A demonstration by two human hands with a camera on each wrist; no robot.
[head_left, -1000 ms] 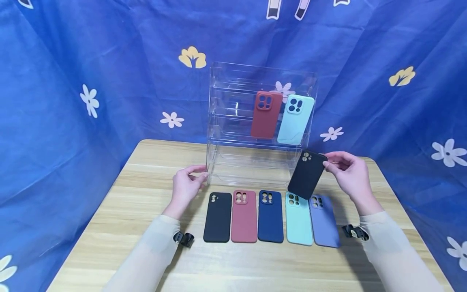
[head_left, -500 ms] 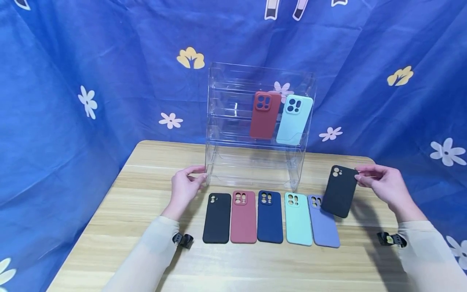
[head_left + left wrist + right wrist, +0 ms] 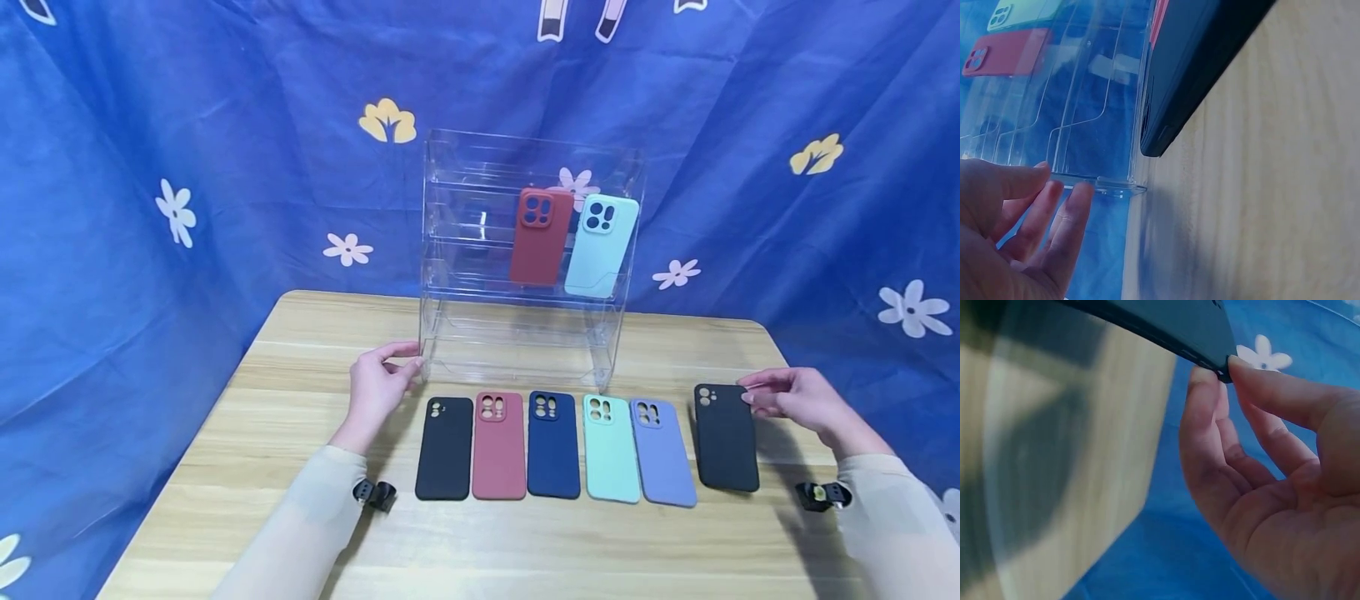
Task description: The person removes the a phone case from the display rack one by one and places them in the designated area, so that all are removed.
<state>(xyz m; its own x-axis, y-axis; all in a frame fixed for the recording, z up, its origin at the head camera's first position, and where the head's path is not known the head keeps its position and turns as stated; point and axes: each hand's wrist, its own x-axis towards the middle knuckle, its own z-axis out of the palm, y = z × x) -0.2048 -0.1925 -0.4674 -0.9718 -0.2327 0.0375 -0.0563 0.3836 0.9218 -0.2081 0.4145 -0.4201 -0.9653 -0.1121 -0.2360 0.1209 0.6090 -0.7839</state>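
Observation:
At the right end of the row, my right hand [image 3: 798, 404] pinches a black phone case [image 3: 727, 437] by its upper right corner. The right wrist view shows thumb and fingers meeting on the corner of that black phone case [image 3: 1166, 328]. My left hand [image 3: 378, 387] holds the lower left side edge of a clear acrylic display rack [image 3: 517, 358]. In the left wrist view the thumb and fingertips are on the edge of the clear rack [image 3: 1097, 183]. A red case [image 3: 540, 242] and a light blue case [image 3: 602, 246] lean side by side on the rack's right half.
In front of the rack lie a black case [image 3: 444, 450], a pink case [image 3: 499, 450], a dark blue case [image 3: 554, 450], a mint case [image 3: 612, 450] and a lavender case [image 3: 664, 454] on the wooden table [image 3: 480, 550]. A blue flowered cloth [image 3: 262, 150] hangs behind.
My right hand has carried the black phone case rightward and down, away from the rack, to beside the lavender case. The left hand has stayed at the rack's edge.

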